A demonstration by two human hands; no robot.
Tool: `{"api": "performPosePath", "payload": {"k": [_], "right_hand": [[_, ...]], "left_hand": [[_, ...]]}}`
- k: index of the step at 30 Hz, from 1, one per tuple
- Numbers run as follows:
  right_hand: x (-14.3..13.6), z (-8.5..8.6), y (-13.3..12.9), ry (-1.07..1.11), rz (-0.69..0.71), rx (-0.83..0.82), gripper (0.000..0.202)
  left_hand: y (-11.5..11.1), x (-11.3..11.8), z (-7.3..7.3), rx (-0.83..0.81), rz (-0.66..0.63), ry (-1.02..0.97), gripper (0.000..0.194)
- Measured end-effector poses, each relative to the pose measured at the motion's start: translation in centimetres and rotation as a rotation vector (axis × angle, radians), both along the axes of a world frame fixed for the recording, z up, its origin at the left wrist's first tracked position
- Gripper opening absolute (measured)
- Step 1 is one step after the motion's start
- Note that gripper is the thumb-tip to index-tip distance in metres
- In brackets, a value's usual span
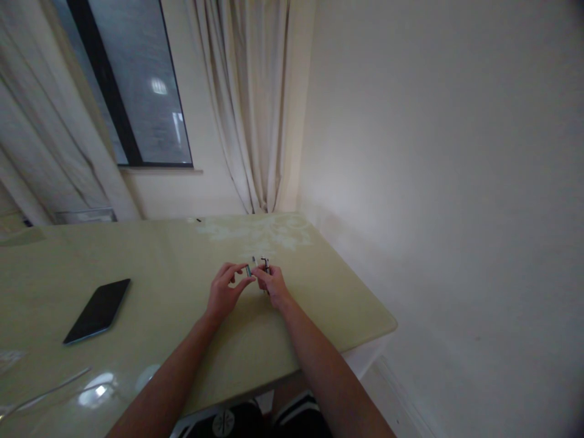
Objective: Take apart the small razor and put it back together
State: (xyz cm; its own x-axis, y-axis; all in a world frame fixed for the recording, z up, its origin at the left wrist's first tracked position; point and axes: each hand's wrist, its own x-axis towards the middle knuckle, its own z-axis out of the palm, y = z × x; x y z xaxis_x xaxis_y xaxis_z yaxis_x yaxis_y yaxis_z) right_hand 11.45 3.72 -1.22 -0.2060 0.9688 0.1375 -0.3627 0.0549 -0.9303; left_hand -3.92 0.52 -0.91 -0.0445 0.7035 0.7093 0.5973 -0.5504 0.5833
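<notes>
Both hands are raised close together over the pale green tabletop (246, 340). Between its thumb and fingertips, my left hand (224, 293) pinches a small bluish item (249, 271), too small to name. My right hand (274, 283), just beside it, is closed around a small dark and silvery object (266, 264) that sticks up past the fingers. A thin pale piece with a dark tip (254, 260) also shows above the right fingers. The fingertips of the two hands nearly meet, and the parts inside the grasp are hidden.
A dark tablet or phone (98, 311) lies on the table to the left. A white cable (50, 392) runs along the lower left. Near the back edge is a tiny dark item (198, 219). Curtains, a window and a wall on the right surround the table.
</notes>
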Motion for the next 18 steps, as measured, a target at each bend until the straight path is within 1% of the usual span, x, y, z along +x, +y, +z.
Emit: {"api": "performPosePath", "payload": {"k": [5,9,14,18], "right_hand": [[0.2,-0.4,0.2,-0.043,0.005,0.019,0.031],[0.1,-0.6,0.4,-0.063,-0.010,0.030,0.028],[0.2,-0.6,0.5,-0.110,-0.071,0.015,0.028],[0.0,-1.1,0.4,-0.170,-0.120,0.025,0.026]], "left_hand": [[0.3,-0.6,-0.8,0.043,0.012,0.069,0.045],[0.5,-0.7,-0.8,0.067,0.006,0.100,0.042],[0.5,-0.8,-0.9,0.060,-0.023,0.149,0.042],[0.6,-0.7,-1.3,0.047,0.007,0.176,0.039]]}}
